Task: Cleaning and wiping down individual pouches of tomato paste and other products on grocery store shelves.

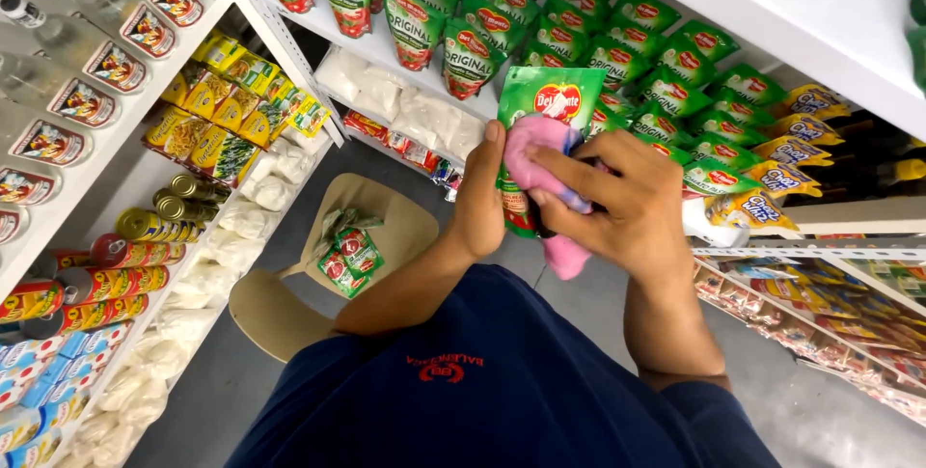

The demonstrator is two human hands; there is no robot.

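Note:
My left hand (479, 200) grips the edge of a green stand-up sauce pouch (550, 96) and holds it upright in front of my chest. My right hand (622, 200) presses a pink cloth (532, 154) against the front of the pouch; the cloth's tail (564, 256) hangs below my fingers. The lower half of the pouch is hidden behind the cloth and both hands.
A beige plastic chair (289, 304) below holds several green pouches (347, 251). White shelves on the left carry cans (145, 256), yellow packs and clear bags. Shelves ahead (617, 24) hold rows of green pouches; yellow-orange packs (791, 154) lie to the right. Grey floor lies between.

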